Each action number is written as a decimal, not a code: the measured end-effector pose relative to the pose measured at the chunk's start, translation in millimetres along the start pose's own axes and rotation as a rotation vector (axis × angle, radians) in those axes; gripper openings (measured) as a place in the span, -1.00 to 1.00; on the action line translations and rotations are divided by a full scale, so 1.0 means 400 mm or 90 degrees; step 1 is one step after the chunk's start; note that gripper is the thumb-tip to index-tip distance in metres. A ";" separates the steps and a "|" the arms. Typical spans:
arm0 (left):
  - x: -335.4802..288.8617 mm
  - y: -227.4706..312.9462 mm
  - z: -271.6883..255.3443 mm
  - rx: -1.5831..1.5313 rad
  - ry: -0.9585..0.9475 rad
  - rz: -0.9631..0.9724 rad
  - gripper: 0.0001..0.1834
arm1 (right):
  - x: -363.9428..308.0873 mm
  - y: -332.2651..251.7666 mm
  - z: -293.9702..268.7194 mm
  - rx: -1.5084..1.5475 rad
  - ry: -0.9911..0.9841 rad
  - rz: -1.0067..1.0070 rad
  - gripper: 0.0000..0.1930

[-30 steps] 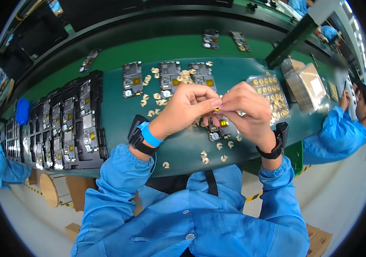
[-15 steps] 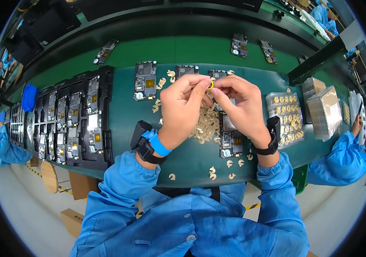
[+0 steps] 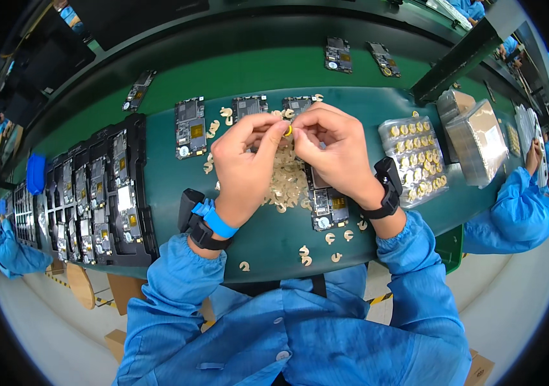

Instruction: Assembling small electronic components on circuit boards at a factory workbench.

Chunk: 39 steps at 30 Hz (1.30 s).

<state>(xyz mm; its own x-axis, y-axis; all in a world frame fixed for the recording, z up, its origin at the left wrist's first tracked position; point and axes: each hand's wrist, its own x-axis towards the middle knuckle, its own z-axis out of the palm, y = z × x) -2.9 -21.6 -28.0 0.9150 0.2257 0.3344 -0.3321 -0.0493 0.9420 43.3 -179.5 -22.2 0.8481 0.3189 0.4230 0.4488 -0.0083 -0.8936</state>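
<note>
My left hand [image 3: 243, 166] and my right hand [image 3: 339, 149] meet above the middle of the table, thumbs and fingertips pinched together. Between them is a small round yellow-rimmed piece [image 3: 288, 130], like a coin cell, mostly covered by the fingers. Both hands seem to grip it. Below lies a heap of cream C-shaped pieces [image 3: 285, 183], partly hidden by my hands. A circuit board [image 3: 330, 209] rests under my right wrist, and another circuit board [image 3: 191, 128] lies left of my left hand. More boards sit just beyond my fingers.
At the left, a black tray [image 3: 144, 222] holds several circuit boards, with a blue bin [image 3: 36, 174] behind it. A clear tray of round yellow pieces [image 3: 414, 157] lies at right, beside clear plastic boxes [image 3: 478, 145]. A green post [image 3: 461, 61] rises beyond. Co-workers sit at both sides.
The view has shifted, so the table things appear further left. My hands stay together on the yellow-rimmed piece, with the fingers slightly re-set around it.
</note>
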 end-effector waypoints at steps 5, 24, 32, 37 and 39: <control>-0.007 -0.012 0.004 0.003 -0.008 0.039 -0.84 | 0.002 -0.003 0.001 -0.071 0.019 -0.071 -0.93; 0.006 -0.009 -0.005 0.270 0.046 0.240 -0.83 | 0.009 -0.017 -0.021 0.113 -0.095 0.166 -0.78; 0.003 -0.015 0.004 0.107 0.038 0.155 -0.81 | 0.015 -0.019 -0.039 0.205 -0.104 0.240 -0.84; 0.000 -0.006 -0.006 0.177 0.000 0.171 -0.78 | 0.013 -0.029 -0.039 0.226 -0.124 0.209 -0.82; -0.002 -0.007 -0.009 0.244 -0.030 0.211 -0.76 | 0.014 -0.026 -0.046 0.244 -0.140 0.210 -0.83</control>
<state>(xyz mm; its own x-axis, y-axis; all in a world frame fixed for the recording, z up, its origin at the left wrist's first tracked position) -3.4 -18.1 -30.8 0.7874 0.0935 0.6093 -0.5061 -0.4663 0.7256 48.6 -194.8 -7.9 0.8293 0.5485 0.1067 -0.0003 0.1914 -0.9815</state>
